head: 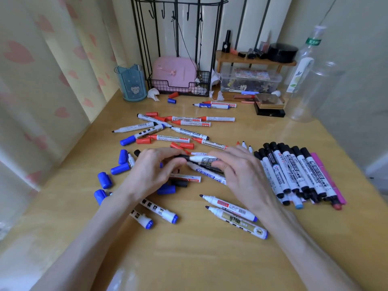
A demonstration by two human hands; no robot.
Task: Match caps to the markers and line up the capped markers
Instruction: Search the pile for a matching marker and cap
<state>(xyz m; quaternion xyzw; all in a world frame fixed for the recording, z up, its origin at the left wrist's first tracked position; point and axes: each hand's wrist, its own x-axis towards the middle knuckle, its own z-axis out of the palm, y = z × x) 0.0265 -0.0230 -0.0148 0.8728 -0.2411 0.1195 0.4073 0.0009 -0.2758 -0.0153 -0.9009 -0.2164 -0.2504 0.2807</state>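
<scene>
Left hand fingers curled, pinching black cap, right hand gripping white marker barrel, cap meeting marker tip mid wooden desk, row of capped markers just right, loose blue caps left.

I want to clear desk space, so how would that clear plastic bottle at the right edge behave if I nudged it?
The clear plastic bottle looks empty, so it is probably very light. It stands tall and narrow, so a push up high would likely tip it. Once down, its round body could roll toward the row of capped markers.
</scene>
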